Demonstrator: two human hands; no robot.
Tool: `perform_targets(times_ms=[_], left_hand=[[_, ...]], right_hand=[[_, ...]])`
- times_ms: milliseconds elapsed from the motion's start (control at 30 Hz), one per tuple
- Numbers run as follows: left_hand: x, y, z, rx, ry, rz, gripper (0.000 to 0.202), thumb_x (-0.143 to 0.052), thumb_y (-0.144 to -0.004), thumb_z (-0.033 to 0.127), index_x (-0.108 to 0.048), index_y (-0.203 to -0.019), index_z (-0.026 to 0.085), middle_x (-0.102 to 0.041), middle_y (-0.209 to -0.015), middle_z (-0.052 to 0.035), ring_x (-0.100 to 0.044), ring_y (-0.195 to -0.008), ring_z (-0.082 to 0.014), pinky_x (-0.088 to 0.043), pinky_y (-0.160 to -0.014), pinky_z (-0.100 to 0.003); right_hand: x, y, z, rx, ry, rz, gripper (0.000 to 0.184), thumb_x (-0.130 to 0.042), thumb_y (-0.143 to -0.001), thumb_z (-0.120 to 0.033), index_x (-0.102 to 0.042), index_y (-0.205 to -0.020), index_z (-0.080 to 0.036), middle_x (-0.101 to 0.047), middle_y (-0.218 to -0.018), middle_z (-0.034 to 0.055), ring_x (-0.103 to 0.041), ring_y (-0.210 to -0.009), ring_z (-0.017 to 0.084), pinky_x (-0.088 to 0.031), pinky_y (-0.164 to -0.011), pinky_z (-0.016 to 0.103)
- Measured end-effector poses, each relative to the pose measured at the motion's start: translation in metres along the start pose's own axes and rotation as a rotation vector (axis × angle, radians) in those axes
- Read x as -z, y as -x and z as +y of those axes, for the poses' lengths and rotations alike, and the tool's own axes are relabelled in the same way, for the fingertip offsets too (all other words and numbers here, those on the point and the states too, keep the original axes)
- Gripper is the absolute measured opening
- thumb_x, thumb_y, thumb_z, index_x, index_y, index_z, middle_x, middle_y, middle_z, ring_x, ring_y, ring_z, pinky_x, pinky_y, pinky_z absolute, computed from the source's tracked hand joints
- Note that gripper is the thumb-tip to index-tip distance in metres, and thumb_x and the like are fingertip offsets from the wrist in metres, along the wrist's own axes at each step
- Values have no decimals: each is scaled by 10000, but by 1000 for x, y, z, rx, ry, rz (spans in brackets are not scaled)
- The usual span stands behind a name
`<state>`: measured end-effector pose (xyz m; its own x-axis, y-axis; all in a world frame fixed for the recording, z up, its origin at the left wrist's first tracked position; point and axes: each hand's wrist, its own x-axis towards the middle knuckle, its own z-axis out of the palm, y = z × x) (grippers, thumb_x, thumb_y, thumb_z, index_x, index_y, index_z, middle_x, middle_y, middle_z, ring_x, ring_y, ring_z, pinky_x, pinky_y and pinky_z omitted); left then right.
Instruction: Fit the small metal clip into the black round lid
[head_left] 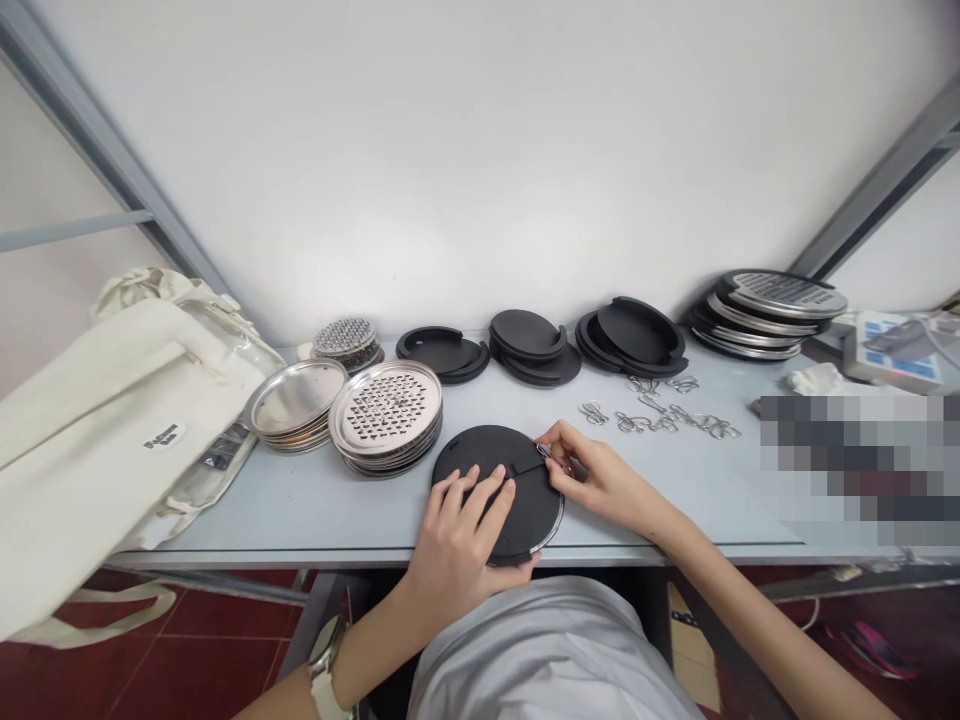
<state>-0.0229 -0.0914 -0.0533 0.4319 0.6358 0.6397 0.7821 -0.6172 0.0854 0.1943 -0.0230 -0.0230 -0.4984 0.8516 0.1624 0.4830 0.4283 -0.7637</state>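
A round black disc (491,455) with a metal rim lies on the table's front edge. My left hand (459,535) rests on it with fingers spread flat, holding it down. My right hand (592,475) is at the disc's right edge, its thumb and fingers pinched on a small metal wire clip (544,450) at the disc's slot. More wire clips (660,415) lie loose just behind my right hand.
Stacks of perforated metal plates (386,410) and plain metal plates (296,400) stand left of the disc. Black lids (634,335) line the back wall, with another metal stack (772,310) at the right. A white cloth bag (112,420) fills the left end.
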Motion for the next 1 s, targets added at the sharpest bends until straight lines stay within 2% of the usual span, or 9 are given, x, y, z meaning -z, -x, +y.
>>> perform_targets(times_ms=[267,1000], left_hand=[[0,0,0,-1,-5,-4,555,-619,-810,434,-567,-1278,140,-589,-1296,-93,-529,-1156,-302,-364,-1014,-443],[0,0,0,0,-8,0,571,-640,-789,432,-567,-1275,140,-594,-1289,-90,-528,-1153,-294,-375,-1008,-448]], right_hand=[[-1,-1,2,-21,-47,-9,99,-469,-897,-233,-427,-987,-230,-360,-661,-77,-368,-596,121,-345,-594,240],[1,1,-3,-25,-53,-28,82,-453,-900,-237,-394,-957,-236,-315,-636,-88,-308,-578,121,-300,-570,239]])
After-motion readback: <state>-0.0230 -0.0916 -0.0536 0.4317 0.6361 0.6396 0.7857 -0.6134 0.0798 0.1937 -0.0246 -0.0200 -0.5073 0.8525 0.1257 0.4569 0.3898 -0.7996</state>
